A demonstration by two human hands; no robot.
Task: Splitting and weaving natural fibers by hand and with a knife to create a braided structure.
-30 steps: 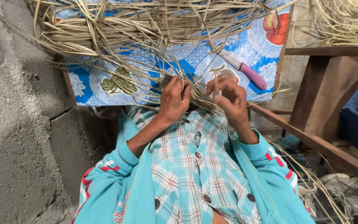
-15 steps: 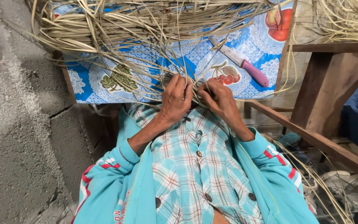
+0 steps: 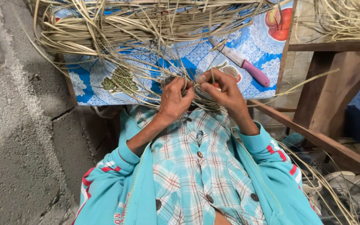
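Pale, thin straw strips (image 3: 196, 89), tangled and bent, are pinched between both hands at frame centre, trailing upward.

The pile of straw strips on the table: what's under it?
Under the straw strips lies a blue patterned tablecloth with fruit prints; a pink-handled knife rests on it beside the pile. Whatever lies under the thick middle is hidden.

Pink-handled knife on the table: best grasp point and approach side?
Grip the knife by its pink handle, the lower-right end, coming from above on the right hand side. It lies flat on the blue patterned tablecloth; the blade runs up-left under loose straw strips, leaving the handle clear.
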